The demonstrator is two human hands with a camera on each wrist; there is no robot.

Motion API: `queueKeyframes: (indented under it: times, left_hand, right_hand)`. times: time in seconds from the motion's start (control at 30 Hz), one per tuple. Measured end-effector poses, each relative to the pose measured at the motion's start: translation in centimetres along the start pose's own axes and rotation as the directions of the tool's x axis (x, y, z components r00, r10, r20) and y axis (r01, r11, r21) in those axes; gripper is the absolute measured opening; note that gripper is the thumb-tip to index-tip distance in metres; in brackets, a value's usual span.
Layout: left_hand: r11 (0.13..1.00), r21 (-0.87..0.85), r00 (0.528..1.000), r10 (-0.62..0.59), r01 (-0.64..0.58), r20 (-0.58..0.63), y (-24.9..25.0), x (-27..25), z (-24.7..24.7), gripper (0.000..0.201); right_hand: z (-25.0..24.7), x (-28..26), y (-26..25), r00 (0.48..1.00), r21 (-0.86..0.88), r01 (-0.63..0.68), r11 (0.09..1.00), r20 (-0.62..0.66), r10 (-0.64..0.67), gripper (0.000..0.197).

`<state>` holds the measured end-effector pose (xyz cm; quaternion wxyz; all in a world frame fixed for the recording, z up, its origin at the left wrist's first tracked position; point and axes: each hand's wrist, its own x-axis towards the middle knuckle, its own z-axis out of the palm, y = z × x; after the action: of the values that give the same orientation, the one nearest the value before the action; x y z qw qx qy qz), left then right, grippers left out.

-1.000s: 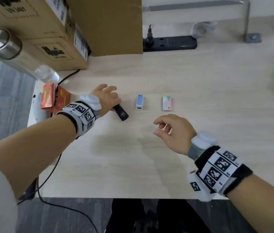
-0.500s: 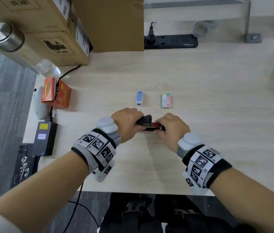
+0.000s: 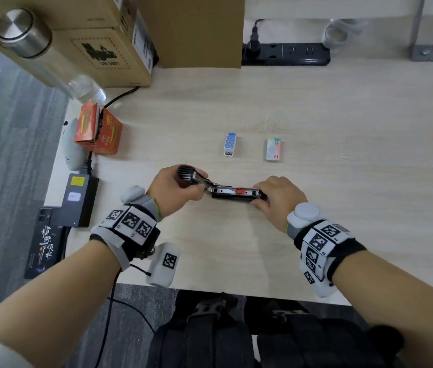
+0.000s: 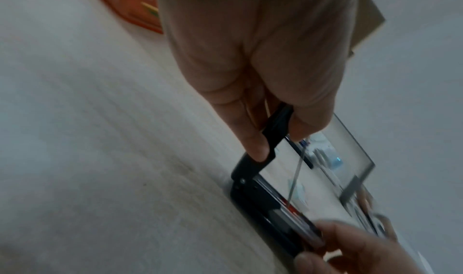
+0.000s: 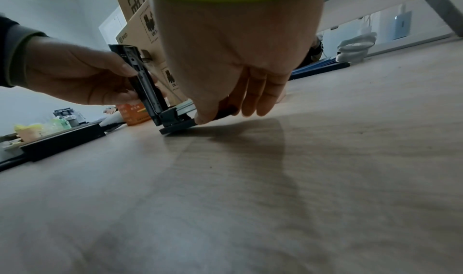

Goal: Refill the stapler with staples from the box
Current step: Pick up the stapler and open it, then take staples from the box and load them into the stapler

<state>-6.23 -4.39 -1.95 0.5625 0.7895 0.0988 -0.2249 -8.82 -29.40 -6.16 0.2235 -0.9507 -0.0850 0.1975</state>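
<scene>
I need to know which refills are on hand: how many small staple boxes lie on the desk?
2: a blue dotted box beyond the open stapler, and a white and green box to its right. Neither is touched. Others may be out of view.

1. Stapler (image 3: 232, 193) lies on the table (image 3: 342, 208) toward the near edge, mid-width, its top arm swung up at the left end.
2. Left hand (image 3: 175, 191) at the stapler's left end; right hand (image 3: 276, 197) at its right end.
3. Two small staple boxes (image 3: 230, 144) (image 3: 273, 149) side by side just behind the stapler.
4. Cardboard cartons (image 3: 119, 41) at the far-left corner; power strip (image 3: 287, 54) along the far edge, right of them.
5. Open carton (image 3: 98, 131) near the left edge.
</scene>
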Motion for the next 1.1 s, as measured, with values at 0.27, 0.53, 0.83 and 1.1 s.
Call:
queueKeyframes:
  times: [0.27,0.53,0.83,1.1]
  left_hand:
    - [0.814,-0.53,0.96,-0.28,0.239,0.003,-4.7,0.3,-3.3,0.016]
    - [0.888,0.426,0.954,-0.042,0.171,-0.295,-4.6,0.3,-3.7,0.034]
    - [0.71,0.628,0.912,0.411,-0.319,-0.002,-2.1,0.1,0.4,0.035]
    - [0.665,0.648,0.894,0.444,-0.372,0.058,-2.9,-0.2,1.8,0.039]
  right_hand:
    - [0.1,0.8,0.0,0.996,-0.015,0.019,1.0,-0.082,-0.02,0.026]
    - [1.4,-0.1,0.4,0.999,-0.009,0.005,1.0,-0.038,-0.006,0.028]
    - [-2.1,0.8,1.6,0.971,0.198,-0.113,0.974,-0.186,0.15,0.043]
    - [-4.4,5.7,1.2,0.91,0.175,-0.39,0.904,-0.077,0.408,0.075]
